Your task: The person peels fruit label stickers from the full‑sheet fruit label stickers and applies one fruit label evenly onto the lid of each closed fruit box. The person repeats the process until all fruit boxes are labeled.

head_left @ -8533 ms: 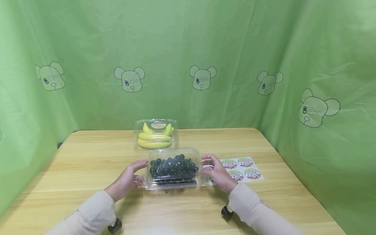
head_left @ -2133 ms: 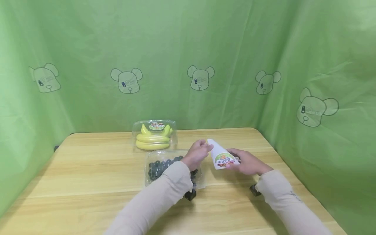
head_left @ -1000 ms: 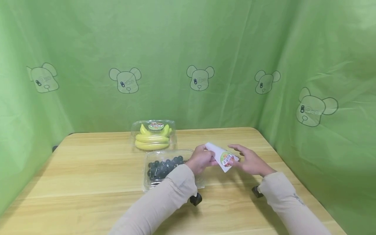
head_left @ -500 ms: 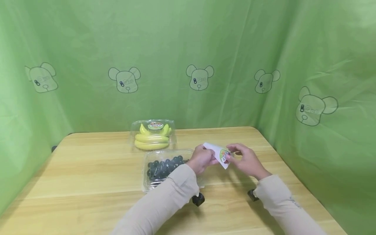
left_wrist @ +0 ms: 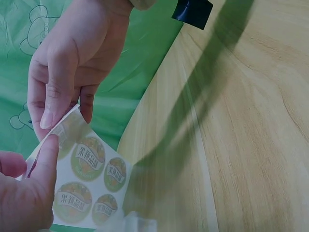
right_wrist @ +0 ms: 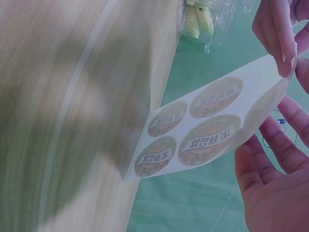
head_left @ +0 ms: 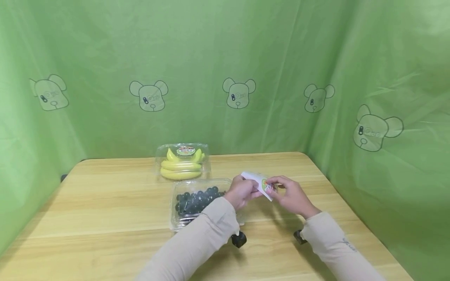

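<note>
In the head view my left hand (head_left: 240, 191) grips a white sheet of round fruit stickers (head_left: 256, 180), held up over the table and bent over. Thumb and fingers of my right hand (head_left: 293, 195) pinch the bent edge beside one sticker; whether that sticker has come loose I cannot tell. The left wrist view shows several stickers on the sheet (left_wrist: 96, 191), their lettering mirrored. Beneath my left forearm sits a clear plastic box (head_left: 207, 182) of dark grapes (head_left: 195, 203), partly covered by the sleeve.
Behind the grapes, a second clear box (head_left: 162, 151) holds yellow bananas (head_left: 181, 166) and bears a round sticker (head_left: 185, 150) on its lid. Everything stands on a wooden table (head_left: 116, 199). Green curtains (head_left: 197, 58) with bear heads enclose the back and sides.
Both hands have left the sides of the grape box. The sticker sheet, flat on the table at first, is now lifted and bent. Lately my right fingers have shifted left along it.
</note>
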`<state>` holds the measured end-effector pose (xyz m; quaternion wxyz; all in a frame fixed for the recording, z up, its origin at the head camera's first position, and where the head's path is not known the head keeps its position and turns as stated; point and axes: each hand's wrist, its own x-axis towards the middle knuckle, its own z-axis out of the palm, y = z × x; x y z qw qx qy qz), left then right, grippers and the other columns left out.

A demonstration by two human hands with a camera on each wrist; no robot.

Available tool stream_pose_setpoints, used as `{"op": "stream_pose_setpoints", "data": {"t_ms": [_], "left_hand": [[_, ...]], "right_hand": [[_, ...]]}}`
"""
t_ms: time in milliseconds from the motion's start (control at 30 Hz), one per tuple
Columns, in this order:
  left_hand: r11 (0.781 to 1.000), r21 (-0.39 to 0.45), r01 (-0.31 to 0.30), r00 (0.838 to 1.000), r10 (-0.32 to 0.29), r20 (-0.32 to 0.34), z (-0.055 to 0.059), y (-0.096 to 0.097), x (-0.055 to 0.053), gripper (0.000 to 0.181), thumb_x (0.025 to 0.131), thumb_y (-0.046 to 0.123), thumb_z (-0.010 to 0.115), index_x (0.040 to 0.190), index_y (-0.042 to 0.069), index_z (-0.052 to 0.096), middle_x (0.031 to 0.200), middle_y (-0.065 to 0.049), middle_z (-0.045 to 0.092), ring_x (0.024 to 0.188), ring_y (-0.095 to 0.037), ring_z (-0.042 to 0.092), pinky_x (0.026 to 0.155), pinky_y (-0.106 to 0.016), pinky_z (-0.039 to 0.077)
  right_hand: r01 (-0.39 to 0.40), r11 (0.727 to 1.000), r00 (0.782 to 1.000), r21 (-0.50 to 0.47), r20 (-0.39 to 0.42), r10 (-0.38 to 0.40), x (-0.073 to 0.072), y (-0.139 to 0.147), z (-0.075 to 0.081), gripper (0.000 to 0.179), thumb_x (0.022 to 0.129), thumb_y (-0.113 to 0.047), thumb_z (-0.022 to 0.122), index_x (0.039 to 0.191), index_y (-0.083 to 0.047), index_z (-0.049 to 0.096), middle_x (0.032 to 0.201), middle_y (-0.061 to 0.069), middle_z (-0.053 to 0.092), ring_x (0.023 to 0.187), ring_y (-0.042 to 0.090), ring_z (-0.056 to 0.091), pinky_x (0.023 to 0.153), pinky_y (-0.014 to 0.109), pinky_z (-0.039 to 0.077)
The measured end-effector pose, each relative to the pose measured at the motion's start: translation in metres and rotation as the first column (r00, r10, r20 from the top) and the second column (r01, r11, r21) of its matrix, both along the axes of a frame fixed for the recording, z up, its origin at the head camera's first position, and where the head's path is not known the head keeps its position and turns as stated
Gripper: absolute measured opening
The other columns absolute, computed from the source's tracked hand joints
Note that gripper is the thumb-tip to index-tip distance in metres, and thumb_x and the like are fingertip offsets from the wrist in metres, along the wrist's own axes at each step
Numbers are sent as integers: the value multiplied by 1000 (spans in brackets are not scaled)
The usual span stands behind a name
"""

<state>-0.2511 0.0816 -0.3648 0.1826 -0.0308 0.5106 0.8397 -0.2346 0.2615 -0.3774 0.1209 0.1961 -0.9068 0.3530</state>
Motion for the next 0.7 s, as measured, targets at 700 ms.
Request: {"op": "stream_pose_setpoints", "data": {"t_ms": [700], "left_hand": [[995,99,18,998,-24,63,-1,3,-2,42,96,-6,42,137,-15,38,114,-33,60,108,-41,61,84,-38,57]], "right_hand": [[17,1000,1000,-6,-11,-17,-1,-3,-1,22,87,-10,72,107,0,69,115,18,66,105,36,60,90,53,51]]}}
